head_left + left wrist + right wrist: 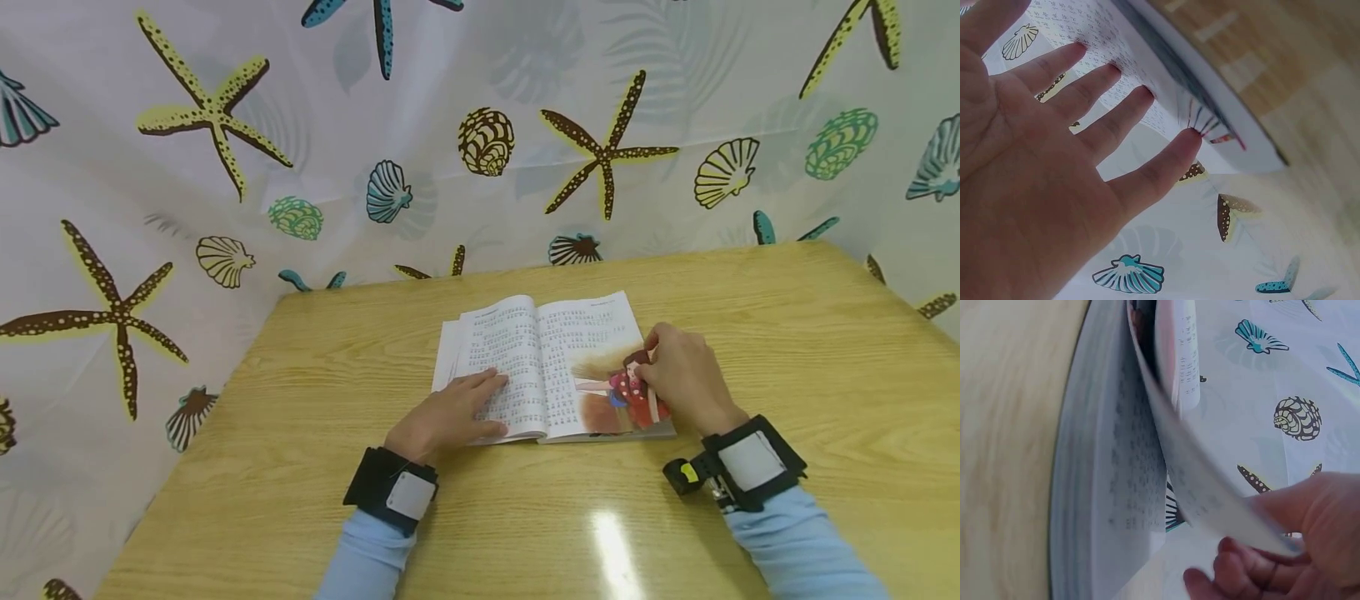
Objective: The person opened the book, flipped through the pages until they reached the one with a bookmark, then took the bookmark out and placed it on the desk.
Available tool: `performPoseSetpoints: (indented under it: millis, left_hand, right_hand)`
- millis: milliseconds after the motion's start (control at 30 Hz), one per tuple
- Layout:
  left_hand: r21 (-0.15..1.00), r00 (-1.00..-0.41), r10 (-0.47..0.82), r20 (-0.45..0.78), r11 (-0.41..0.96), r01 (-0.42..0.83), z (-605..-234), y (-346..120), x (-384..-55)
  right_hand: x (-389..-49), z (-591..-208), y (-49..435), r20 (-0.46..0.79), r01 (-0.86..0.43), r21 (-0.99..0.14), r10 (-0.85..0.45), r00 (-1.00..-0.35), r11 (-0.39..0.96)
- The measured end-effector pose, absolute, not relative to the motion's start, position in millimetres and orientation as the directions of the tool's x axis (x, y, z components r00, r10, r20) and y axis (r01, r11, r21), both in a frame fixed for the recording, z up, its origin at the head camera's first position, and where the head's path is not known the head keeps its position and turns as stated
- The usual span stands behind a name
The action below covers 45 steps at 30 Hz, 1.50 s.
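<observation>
An open book [502,333] lies on the wooden table, with printed text on both pages and a colour picture of a figure in red on the right one. My left hand [453,412] rests on the left page, fingers spread and straight, their tips touching the paper in the left wrist view. At the book's right edge my right hand [690,375] pinches a page [1210,494] between thumb and fingers. That page is lifted and curved away from the thicker stack of pages [1122,456] below it.
The wooden table [322,358] reaches out around the book on all sides. Behind it hangs a white cloth [450,75] printed with starfish and shells, which also runs down both sides. Each wrist wears a black strap [757,462] with a white patch.
</observation>
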<state>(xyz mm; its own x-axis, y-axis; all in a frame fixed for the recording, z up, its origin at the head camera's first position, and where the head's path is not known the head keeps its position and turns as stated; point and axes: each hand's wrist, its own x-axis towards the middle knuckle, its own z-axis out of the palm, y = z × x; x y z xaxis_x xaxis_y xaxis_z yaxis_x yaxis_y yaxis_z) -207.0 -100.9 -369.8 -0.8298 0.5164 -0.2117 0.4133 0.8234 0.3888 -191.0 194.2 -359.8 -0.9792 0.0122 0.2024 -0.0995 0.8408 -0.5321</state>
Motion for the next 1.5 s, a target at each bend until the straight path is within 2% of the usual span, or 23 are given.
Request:
performPoseSetpoints:
  millis: [100,200,400,567,633,700,800,867,933,1000,1100,1200,1367,1500]
  left_hand:
    - [0.394,-0.829,0.516,-0.216,0.823,0.409,-370,-101,-207]
    - [0.396,-0.830,0.514,-0.219,0.824,0.406,-370,-101,-207]
    - [0.387,-0.830,0.514,-0.216,0.826,0.411,-369,-102,-207]
    - [0.382,-0.829,0.515,-0.216,0.826,0.414,-370,-102,-207]
    - [0.382,-0.829,0.515,-0.220,0.827,0.412,-371,-102,-207]
    - [0.383,-0.828,0.514,-0.225,0.828,0.410,-371,-102,-207]
    - [0.379,-0.826,0.517,-0.225,0.827,0.415,-371,-103,-206]
    - [0.374,-0.825,0.519,-0.223,0.827,0.419,-370,-103,-206]
    - [0.369,-0.824,0.521,-0.221,0.827,0.424,-369,-103,-206]
    - [0.364,-0.826,0.517,-0.225,0.831,0.421,-369,-102,-207]
    - [0.364,-0.826,0.516,-0.227,0.831,0.420,-369,-103,-207]
    - [0.409,-0.821,0.545,-0.173,0.798,0.443,-371,-105,-207]
    - [0.515,-0.796,0.604,-0.032,0.693,0.505,-372,-108,-204]
    - [0.526,-0.804,0.594,-0.004,0.685,0.504,-372,-110,-203]
  right_hand:
    - [-191,-359,194,0.292,-0.149,-0.571,0.031,-0.956,0.807]
    - [-191,-359,195,0.337,-0.183,-0.560,0.020,-0.941,0.808]
    - [-192,-360,198,0.391,-0.242,-0.480,-0.041,-0.920,0.843]
    - [-192,-359,198,0.408,-0.222,-0.403,-0.043,-0.912,0.888]
    - [-192,-359,197,0.426,-0.247,-0.402,-0.059,-0.903,0.882]
    - [-193,-359,195,0.431,-0.313,-0.449,-0.104,-0.896,0.837]
    - [-193,-355,189,0.383,-0.413,-0.597,-0.208,-0.900,0.687]
    - [-192,-352,183,0.302,-0.418,-0.690,-0.290,-0.908,0.591]
    - [-191,-350,177,0.220,-0.407,-0.719,-0.371,-0.902,0.563]
    - [-191,-353,172,0.173,-0.441,-0.694,-0.462,-0.870,0.569]
    - [-192,-361,166,0.146,-0.553,-0.585,-0.593,-0.792,0.593]
    - [-192,-369,162,0.119,-0.626,-0.505,-0.671,-0.732,0.594]
    - [-187,-371,160,0.071,-0.617,-0.503,-0.683,-0.727,0.605]
    - [-185,-371,156,0.085,-0.640,-0.492,-0.699,-0.710,0.591]
